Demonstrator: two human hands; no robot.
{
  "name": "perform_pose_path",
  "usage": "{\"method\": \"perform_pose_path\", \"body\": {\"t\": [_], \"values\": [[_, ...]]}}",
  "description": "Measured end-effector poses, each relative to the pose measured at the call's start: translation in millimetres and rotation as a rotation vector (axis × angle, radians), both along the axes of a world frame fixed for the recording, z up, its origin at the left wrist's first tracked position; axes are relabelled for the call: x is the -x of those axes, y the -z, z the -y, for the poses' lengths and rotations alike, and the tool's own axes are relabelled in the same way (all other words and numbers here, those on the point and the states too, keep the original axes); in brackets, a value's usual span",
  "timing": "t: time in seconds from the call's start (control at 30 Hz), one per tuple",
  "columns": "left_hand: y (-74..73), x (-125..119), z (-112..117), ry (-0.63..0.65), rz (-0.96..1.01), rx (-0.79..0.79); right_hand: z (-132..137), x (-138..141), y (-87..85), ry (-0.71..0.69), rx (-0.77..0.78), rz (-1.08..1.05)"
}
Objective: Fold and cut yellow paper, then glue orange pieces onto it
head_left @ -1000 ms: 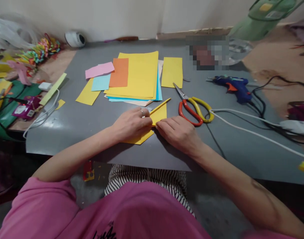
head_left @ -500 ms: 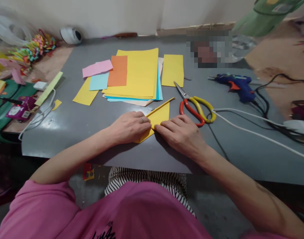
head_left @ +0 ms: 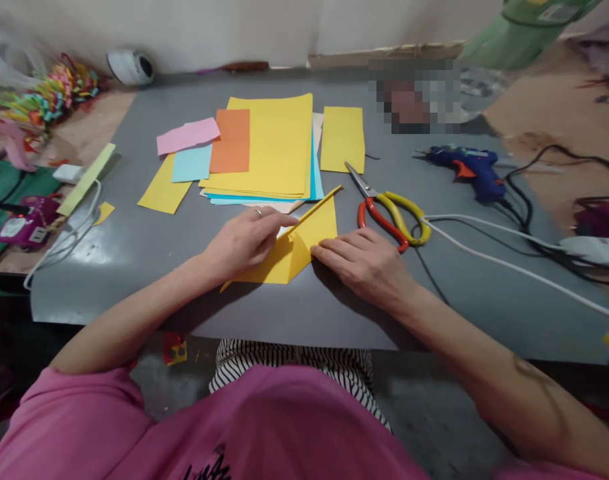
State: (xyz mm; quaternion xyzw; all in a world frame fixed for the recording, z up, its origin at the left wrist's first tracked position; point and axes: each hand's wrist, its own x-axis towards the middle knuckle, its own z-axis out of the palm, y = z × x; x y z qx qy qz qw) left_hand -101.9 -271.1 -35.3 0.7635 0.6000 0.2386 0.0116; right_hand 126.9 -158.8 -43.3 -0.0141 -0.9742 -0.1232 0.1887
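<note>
Left hand (head_left: pixel 242 241) lies flat and unclenched on the yellow paper (head_left: pixel 297 250), fingers stretched toward the raised fold, pressing rather than gripping. Right hand (head_left: pixel 367 263) is flat too, fingers loose, its fingertips touching the paper's near right corner; nothing is clasped in it.

From my seat, part of the paper is hidden. The left palm covers its left portion, so I see only a thin yellow tip poking out below the wrist. I cannot tell how many layers the fold has. A small white patch shows just by the left fingertips, and I cannot make out what it is.

The paper sits just left of the scissors (head_left: pixel 389 215), close but not touching them, between my two hands on the grey table (head_left: pixel 134 267). Farther left of the scissors and beyond them lies a stack of coloured sheets (head_left: pixel 274 147). To the right of the scissors rests a blue glue gun (head_left: pixel 467 170), and a white cable (head_left: pixel 484 250) runs off from beside their handles. Beyond the scissors a pixelated block masks something. The coloured heap far to their left is smeared by blur.
</note>
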Motion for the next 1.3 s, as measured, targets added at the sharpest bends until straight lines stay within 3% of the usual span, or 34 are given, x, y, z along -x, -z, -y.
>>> {"method": "perform_pose_path", "body": {"t": [0.13,0.27,0.33,0.47,0.73,1.03,1.3], "values": [[3.1,-7.3,0.2,0.039,-0.052,-0.121,-3.7,2.8,0.3,0.013,0.001,0.005],[3.8,-14.7,-1.9,0.111,-0.249,-0.383,-6.6,5.8,1.4,0.003,0.019,0.009],[4.7,-14.7,-3.4,0.172,-0.339,-0.436,-7.2,6.0,2.8,0.016,0.040,0.000],[9.2,-12.2,-8.1,0.167,-0.419,-0.314,-6.6,4.5,5.8,0.045,0.094,-0.027],[6.2,-12.1,-22.5,0.145,-0.309,-0.051,-3.6,6.4,4.0,0.087,0.165,-0.072],[13.0,-13.1,-18.9,0.188,-0.248,-0.173,-8.2,10.2,2.7,0.052,0.402,-0.081],[12.4,-16.1,-21.1,0.131,-0.229,-0.170,-6.0,10.3,4.3,0.106,0.520,-0.100]]}}
